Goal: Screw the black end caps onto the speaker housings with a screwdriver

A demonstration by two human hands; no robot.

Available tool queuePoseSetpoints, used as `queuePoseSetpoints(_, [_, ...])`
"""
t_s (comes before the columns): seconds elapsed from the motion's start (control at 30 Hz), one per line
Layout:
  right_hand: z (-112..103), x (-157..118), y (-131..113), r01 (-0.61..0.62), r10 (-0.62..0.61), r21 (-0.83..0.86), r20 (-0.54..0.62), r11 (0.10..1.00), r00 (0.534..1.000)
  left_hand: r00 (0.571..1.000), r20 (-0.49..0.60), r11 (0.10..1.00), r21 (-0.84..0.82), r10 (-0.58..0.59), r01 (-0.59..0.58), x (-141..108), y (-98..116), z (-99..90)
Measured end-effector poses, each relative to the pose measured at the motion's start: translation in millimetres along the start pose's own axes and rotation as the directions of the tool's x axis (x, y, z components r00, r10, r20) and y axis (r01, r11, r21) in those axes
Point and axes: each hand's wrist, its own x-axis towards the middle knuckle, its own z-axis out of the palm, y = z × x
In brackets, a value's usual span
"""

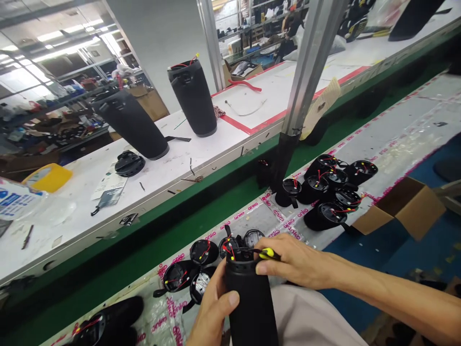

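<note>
A black cylinder point(250, 307) stands upright at the bottom centre, its open top facing up with red wires showing inside. My left hand point(218, 305) is wrapped round the cylinder's left side near the top, thumb on its front. In my right hand point(284, 262) is a tool with a yellow and black handle point(268, 253), held at the right edge of the opening; its tip reaches over the rim, and what it touches there is hard to make out. Several like cylinders point(203, 251) with red wires stand just behind.
More black cylinders point(326, 214) stand on the lower bench point(248, 216) to the right, beside an open cardboard box point(399, 206). On the white upper shelf point(173, 168) are two tall cylinders point(194, 98), a round black part point(129, 163) and yellow tape point(50, 177). A metal post point(306, 62) rises between.
</note>
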Motion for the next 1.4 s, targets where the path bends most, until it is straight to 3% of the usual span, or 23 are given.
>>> queuePoseSetpoints(0.1, [1, 7, 16, 0.048, -0.057, 0.244, 0.027, 0.968, 0.998, 0.987, 0.157, 0.985, -0.174, 0.041, -0.013, 7, -14, -11.9])
queuePoseSetpoints(0.27, [0, 9, 26, -0.023, 0.000, 0.427, 0.053, 0.904, 0.999, 0.994, 0.109, 0.972, -0.230, -0.018, 0.043, 5, -25, -3.6])
queuePoseSetpoints(0.43, [-5, -3, 23, -0.048, 0.040, 0.355, 0.029, 0.934, 0.999, 0.995, -0.092, 0.991, -0.126, 0.029, -0.040, -10, -1, 22.3])
queuePoseSetpoints(0.53, [-7, -10, 16, -0.046, 0.047, 0.241, -0.002, 0.970, 0.999, 0.986, -0.166, 0.997, -0.064, 0.020, -0.031, -10, 10, 33.5])
queuePoseSetpoints(0.63, [-10, -14, 3, -0.055, 0.059, 0.062, -0.068, 0.997, 0.996, 0.981, -0.196, 1.000, 0.027, 0.012, -0.007, -3, 11, 36.8])
queuePoseSetpoints(0.77, [-17, -12, -14, -0.022, 0.022, -0.030, 0.013, 0.999, 1.000, 0.962, -0.266, 0.979, 0.202, 0.070, -0.016, 0, 1, 34.9])
queuePoseSetpoints(0.83, [-19, -10, -17, -0.073, 0.074, -0.016, 0.059, 0.997, 0.995, 0.926, -0.351, 0.943, 0.333, 0.135, -0.012, -4, -7, 33.9])
queuePoseSetpoints(0.93, [-21, -11, -14, -0.166, 0.163, 0.029, 0.091, 0.986, 0.982, 0.829, -0.454, 0.855, 0.515, 0.327, -0.056, -13, -18, 31.9])
queuePoseSetpoints(1.03, [-23, -8, -8, -0.158, 0.146, 0.096, 0.117, 0.983, 0.982, 0.716, -0.496, 0.806, 0.570, 0.492, -0.159, -12, -19, 28.1])
queuePoseSetpoints(1.07, [-23, -6, -6, -0.143, 0.125, 0.131, 0.137, 0.981, 0.983, 0.711, -0.495, 0.821, 0.533, 0.500, -0.206, -9, -16, 26.6])
queuePoseSetpoints(1.1, [-24, -4, -4, -0.129, 0.101, 0.171, 0.163, 0.977, 0.981, 0.746, -0.478, 0.859, 0.448, 0.463, -0.246, -5, -14, 25.1])
queuePoseSetpoints(1.13, [-24, -1, -3, -0.113, 0.073, 0.213, 0.190, 0.970, 0.979, 0.819, -0.432, 0.915, 0.309, 0.379, -0.261, -2, -11, 23.7])
queuePoseSetpoints(1.2, [-24, 2, -2, -0.078, 0.015, 0.278, 0.223, 0.957, 0.975, 0.966, -0.228, 0.990, -0.037, 0.126, -0.138, 2, -5, 21.3])
queuePoseSetpoints(1.27, [-23, 0, -6, -0.032, -0.003, 0.229, 0.152, 0.973, 0.988, 0.996, -0.072, 0.976, -0.213, -0.057, 0.041, 2, -2, 19.9])
queuePoseSetpoints(1.33, [-21, -9, -13, 0.012, -0.011, 0.033, -0.036, 0.999, 0.999, 0.988, -0.102, 0.974, -0.206, -0.114, 0.091, -2, 1, 20.0])
queuePoseSetpoints(1.4, [-18, -21, -23, 0.022, -0.063, -0.220, -0.182, 0.975, 0.981, 0.981, -0.172, 0.987, -0.142, -0.093, 0.069, -7, 4, 21.8])
